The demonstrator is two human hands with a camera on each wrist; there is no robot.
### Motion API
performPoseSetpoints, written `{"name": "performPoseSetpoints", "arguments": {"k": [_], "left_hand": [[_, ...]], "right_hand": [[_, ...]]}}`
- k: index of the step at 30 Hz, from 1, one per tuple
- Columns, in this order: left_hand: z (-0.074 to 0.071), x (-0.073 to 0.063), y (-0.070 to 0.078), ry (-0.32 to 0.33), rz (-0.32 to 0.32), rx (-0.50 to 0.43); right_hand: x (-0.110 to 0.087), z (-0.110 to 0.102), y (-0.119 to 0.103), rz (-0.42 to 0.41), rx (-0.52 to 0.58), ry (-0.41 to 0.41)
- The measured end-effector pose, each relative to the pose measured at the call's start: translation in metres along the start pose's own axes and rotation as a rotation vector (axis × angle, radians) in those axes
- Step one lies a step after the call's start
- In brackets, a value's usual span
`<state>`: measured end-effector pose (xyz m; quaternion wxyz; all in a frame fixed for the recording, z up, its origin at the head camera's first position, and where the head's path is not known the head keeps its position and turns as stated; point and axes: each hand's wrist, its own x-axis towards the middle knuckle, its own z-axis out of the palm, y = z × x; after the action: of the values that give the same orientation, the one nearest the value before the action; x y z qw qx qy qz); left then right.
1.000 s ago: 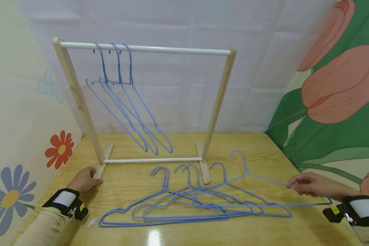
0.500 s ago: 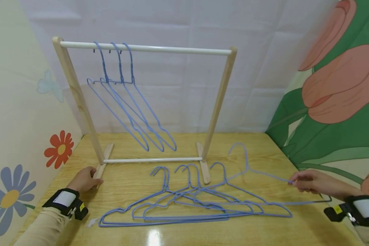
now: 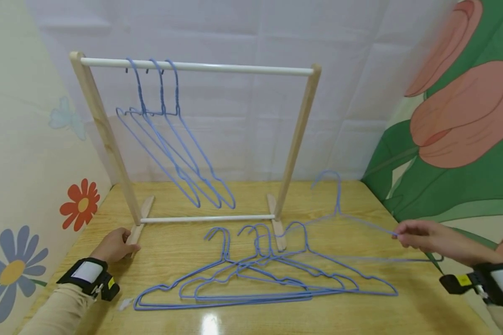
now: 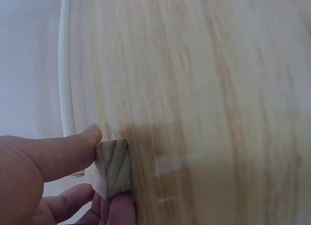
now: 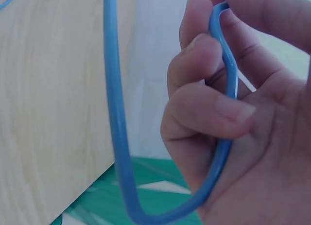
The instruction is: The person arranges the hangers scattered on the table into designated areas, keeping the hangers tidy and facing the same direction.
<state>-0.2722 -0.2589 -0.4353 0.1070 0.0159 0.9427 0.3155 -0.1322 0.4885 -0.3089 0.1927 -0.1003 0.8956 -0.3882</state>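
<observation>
My left hand [image 3: 114, 245] grips the front end of the rack's left wooden foot [image 4: 114, 169], thumb on one side and fingers on the other. At the right, my right hand [image 3: 423, 236] holds a blue wire hanger [image 3: 338, 204] by one shoulder end. In the right wrist view its curved end [image 5: 227, 152] runs through my curled fingers [image 5: 209, 106]. The held hanger's hook points up and left, raised behind the others. Several blue hangers [image 3: 251, 296] lie overlapping on the table, hooks toward the rack. Three more hangers [image 3: 177, 93] hang from the rack's top bar.
The rack has a white top bar [image 3: 234, 68], a white lower bar [image 3: 209, 218] and wooden posts, the right post [image 3: 298, 139] nearest the held hanger. A pale scrap [image 3: 125, 304] lies on the wooden table [image 3: 352, 316]. Flower-patterned cloth [image 3: 465, 121] borders the right side.
My right hand has moved up slightly, lifting the hanger away from the pile; its hook is higher. My left hand stays on the foot. The hanging hangers sway a little.
</observation>
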Motion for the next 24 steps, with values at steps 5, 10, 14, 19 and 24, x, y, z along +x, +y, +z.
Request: {"name": "performPoseSetpoints", "arguments": {"k": [5,10,14,19,24], "left_hand": [[0.0,0.0,0.001,-0.004,-0.007,-0.003],[-0.001,-0.004,0.003,-0.01,0.018,0.003],[-0.001,-0.005,0.004,-0.009,0.026,0.003],[-0.002,-0.007,0.006,-0.004,0.021,0.002],[-0.001,-0.005,0.005,-0.002,0.018,-0.005]], "right_hand": [[0.002,-0.001,-0.016,-0.065,0.032,0.026],[0.009,0.004,-0.031,-0.175,0.068,0.036],[0.017,0.009,-0.045,-0.308,0.128,0.001],[0.029,0.021,-0.062,-0.373,0.13,0.023],[0.04,0.038,-0.081,-0.33,0.11,0.122]]}}
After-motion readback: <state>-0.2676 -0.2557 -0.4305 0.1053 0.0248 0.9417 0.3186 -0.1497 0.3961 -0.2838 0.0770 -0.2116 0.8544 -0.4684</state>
